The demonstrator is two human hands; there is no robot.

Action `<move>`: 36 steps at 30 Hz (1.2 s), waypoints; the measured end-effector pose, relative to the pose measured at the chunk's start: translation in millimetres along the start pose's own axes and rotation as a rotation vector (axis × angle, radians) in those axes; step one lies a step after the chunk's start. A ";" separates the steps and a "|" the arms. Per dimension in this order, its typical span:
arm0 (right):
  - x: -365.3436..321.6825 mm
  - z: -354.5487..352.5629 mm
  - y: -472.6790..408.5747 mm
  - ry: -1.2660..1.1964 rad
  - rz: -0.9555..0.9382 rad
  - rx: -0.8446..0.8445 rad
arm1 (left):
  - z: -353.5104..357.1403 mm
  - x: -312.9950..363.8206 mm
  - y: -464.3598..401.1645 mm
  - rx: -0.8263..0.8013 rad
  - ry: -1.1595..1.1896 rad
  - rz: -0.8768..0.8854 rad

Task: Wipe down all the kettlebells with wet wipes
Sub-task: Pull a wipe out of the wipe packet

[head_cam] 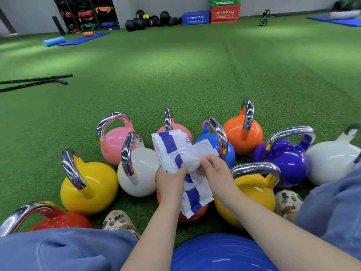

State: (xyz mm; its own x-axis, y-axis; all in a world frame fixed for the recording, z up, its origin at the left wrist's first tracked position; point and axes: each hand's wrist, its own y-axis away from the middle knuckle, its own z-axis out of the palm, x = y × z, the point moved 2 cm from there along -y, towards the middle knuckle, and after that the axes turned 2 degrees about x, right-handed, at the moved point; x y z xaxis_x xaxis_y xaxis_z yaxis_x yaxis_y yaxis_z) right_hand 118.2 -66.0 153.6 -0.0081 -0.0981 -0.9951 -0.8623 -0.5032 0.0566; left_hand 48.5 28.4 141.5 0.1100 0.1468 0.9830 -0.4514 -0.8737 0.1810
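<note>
Right hand [212,165] grip pinches a white wipe [190,162] at the pack's open flap. Left hand [169,178] grip clamps the wet-wipe pack [175,151] from below, forearms reaching in from near. Kettlebells ring it on green turf [175,75]: white kettlebell [139,173] left, yellow kettlebell [252,194] right. Pack's long axis runs far-left to near-right, hiding an orange kettlebell [199,212].

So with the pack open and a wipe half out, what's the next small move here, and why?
Probably pull the wipe fully free. The right hand pinches it where it bunches at the opening of the wet wipe pack, which the left hand holds. No kettlebell is being touched yet; the white kettlebell sits nearest the hands.
</note>
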 end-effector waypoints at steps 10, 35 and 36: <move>-12.0 -26.8 -16.4 -0.665 0.267 0.061 | -4.9 -1.8 -5.4 -0.008 0.198 -0.088; 5.9 -26.9 8.1 0.021 0.386 -0.391 | 8.7 -21.2 -5.3 -0.124 0.262 -0.173; 5.1 -28.4 6.7 -0.005 0.395 -0.360 | 8.1 -21.4 -4.9 -0.132 0.273 -0.183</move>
State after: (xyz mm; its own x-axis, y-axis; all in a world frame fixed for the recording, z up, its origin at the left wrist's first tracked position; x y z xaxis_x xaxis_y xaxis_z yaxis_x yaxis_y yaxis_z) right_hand 126.8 -94.2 151.2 -0.3002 -0.3357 -0.8929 -0.5647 -0.6919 0.4500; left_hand 55.6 25.8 119.3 -0.0332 0.4290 0.9027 -0.5584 -0.7570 0.3393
